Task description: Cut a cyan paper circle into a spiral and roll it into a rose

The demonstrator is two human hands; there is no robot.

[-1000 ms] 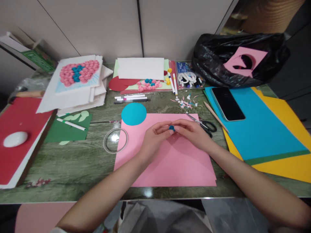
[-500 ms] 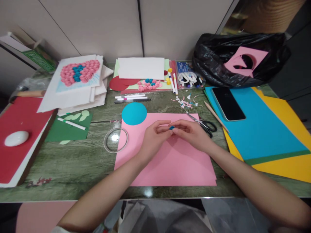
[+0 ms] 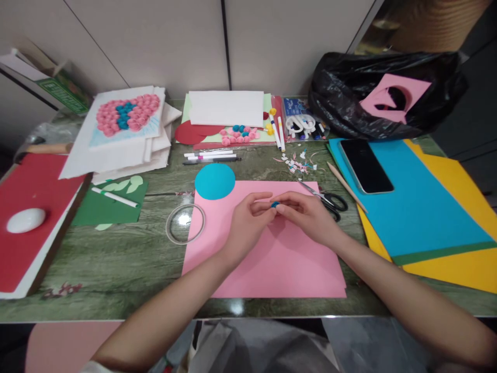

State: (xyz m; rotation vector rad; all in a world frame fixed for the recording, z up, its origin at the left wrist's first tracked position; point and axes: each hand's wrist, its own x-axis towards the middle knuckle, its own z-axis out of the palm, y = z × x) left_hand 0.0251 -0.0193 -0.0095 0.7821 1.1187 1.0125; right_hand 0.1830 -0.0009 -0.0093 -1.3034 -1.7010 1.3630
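Between the fingertips of both hands is a small rolled piece of blue paper (image 3: 275, 204), partly hidden by the fingers. My left hand (image 3: 248, 223) pinches it from the left, its index finger stretched above. On the other side, my right hand (image 3: 310, 215) has thumb and fingers closed on the same roll. Both hands are above the pink paper sheets (image 3: 267, 272). Black-handled scissors (image 3: 334, 202) lie just beyond my right hand. A blue paper circle (image 3: 215, 181) overlaps the pink sheet's far left corner, and a clear tape roll (image 3: 168, 231) rests across its left edge.
Pink and blue paper rosettes (image 3: 240, 135) sit at the back, near markers (image 3: 274, 132) and paper scraps (image 3: 297, 165). To the right are a phone (image 3: 367, 166), a pencil (image 3: 347, 187), coloured sheets (image 3: 427, 207) and a black bag (image 3: 337, 98). A rosette-covered picture (image 3: 106, 142) lies left.
The hands and the blue roll hold nearly the same place, with only a slight shift of the fingers. The whole view has moved a little.
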